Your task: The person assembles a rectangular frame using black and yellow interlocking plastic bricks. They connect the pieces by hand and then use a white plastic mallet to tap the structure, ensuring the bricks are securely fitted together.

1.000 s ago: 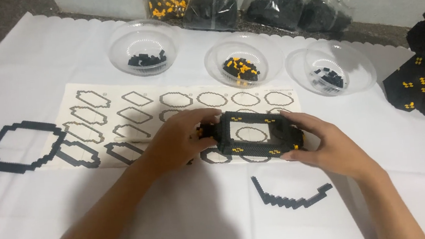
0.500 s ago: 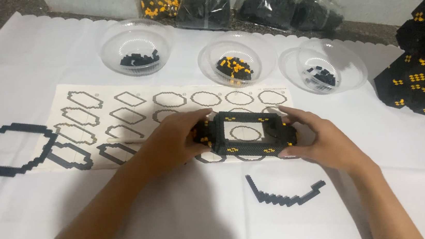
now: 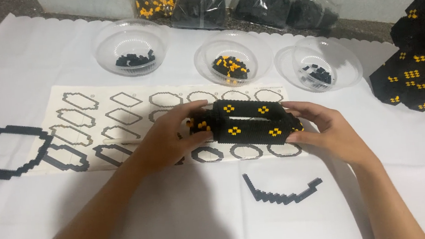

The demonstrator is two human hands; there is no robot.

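Above the white paper template sheet (image 3: pixel 117 100) printed with ring outlines, the head view shows both hands closed on a hollow black brick-built ring block with small yellow diamond marks (image 3: pixel 246 122); the left hand (image 3: pixel 165 139) clamps its near-left end between thumb and fingers, and the right hand (image 3: pixel 328 131) wraps its right end. Compared with a second ago, when the block lay flatter with its opening facing the camera, it is now tipped so that its outer wall faces up, which suggests the block is being turned for inspection or pressing. It sits just over the sheet, on the white cloth-covered surface (image 3: pixel 35 219). Nearby lie a thin curved black brick strip (image 3: pixel 282 195), a flat black brick ring (image 3: pixel 8 152) at far left, three clear plastic bowls (image 3: pixel 129 39) with small pieces, and a stack of finished black blocks (image 3: pixel 420 63) at right
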